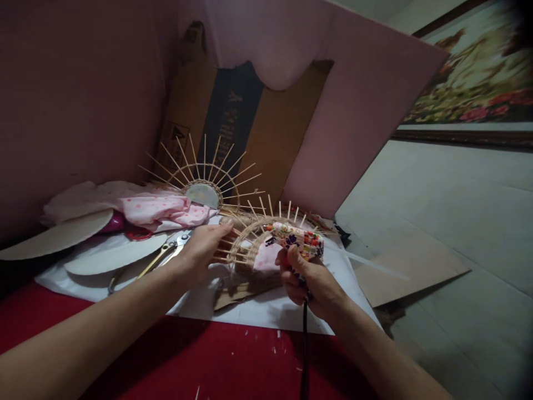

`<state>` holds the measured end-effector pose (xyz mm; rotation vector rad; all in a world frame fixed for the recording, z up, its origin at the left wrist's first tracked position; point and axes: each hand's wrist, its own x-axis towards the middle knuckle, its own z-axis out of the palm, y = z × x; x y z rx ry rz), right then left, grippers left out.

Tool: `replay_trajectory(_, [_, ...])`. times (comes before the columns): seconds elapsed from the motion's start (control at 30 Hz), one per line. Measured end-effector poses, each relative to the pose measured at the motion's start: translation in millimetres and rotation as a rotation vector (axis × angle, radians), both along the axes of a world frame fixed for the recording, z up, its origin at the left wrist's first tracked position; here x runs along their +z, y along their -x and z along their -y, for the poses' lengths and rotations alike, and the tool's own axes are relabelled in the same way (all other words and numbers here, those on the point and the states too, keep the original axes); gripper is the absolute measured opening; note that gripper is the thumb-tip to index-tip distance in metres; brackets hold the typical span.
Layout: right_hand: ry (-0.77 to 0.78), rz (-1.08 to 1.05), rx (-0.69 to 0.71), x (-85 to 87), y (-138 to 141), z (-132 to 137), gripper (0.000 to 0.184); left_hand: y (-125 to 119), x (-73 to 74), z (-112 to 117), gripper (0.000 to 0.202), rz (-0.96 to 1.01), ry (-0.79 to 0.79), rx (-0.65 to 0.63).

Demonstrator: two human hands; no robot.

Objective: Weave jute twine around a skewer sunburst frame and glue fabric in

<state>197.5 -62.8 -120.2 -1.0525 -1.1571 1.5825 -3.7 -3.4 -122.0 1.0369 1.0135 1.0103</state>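
Note:
My left hand [208,244] grips the sticks at the left side of a twine-wound stick frame [241,250], whose thin wooden sticks fan outward. A piece of pink dotted fabric [266,254] lies in its middle. My right hand [306,278] is wrapped round a flower-patterned glue gun [295,239]. Its nozzle points left over the frame, a translucent glue stick [375,261] juts from its back, and a black cord [305,344] hangs below. Behind stands another sunburst stick frame [216,178] with a pale half-round centre [203,194].
Scissors [164,253] with gold and silver handles lie left, beside white card ovals [116,255] and crumpled pink dotted cloth [162,211]. A white sheet [287,316] covers part of the red surface [233,355]. Cardboard [275,139] leans behind; a flat board [412,269] lies right.

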Motion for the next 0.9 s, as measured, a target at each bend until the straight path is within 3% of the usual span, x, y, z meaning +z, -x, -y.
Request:
replay_trajectory(0.13, [0.056, -0.041, 0.020, -1.9, -1, -1, 0.050, 7, -1.1, -13, 0.033, 0.018, -0.039, 0.115])
replay_trajectory(0.3, [0.138, -0.112, 0.139, -6.9, -3, -2, 0.050, 12, -2.0, -24, 0.031, -0.069, -0.101, 0.202])
replay_trajectory(0.47, [0.161, -0.093, 0.167, -7.0, 0, 0, 0.052, 13, 0.5, -26, 0.027, -0.176, -0.262, 0.258])
replay_trajectory(0.53, [0.160, -0.063, 0.167, -5.6, 1, 1, 0.054, 14, 5.1, -21, 0.023, -0.266, -0.426, 0.322])
replay_trajectory(0.63, [0.149, -0.047, 0.172, -4.6, 3, 2, 0.055, 14, 14.4, -6, 0.015, -0.503, -0.908, 0.480])
replay_trajectory(0.67, [0.145, -0.053, 0.173, -4.9, 3, 2, 0.055, 14, 17.3, 0, 0.013, -0.551, -1.065, 0.499])
replay_trajectory(0.73, [0.133, -0.070, 0.179, -5.9, 3, 2, 0.054, 11, 21.2, 12, 0.011, -0.614, -1.281, 0.406])
replay_trajectory(0.8, [0.118, -0.080, 0.185, -7.1, 2, 1, 0.054, 7, 22.3, 22, 0.012, -0.666, -1.364, 0.299])
replay_trajectory(0.9, [0.107, -0.082, 0.181, -7.5, 2, 1, 0.055, 2, 20.3, 28, 0.013, -0.718, -1.357, 0.208])
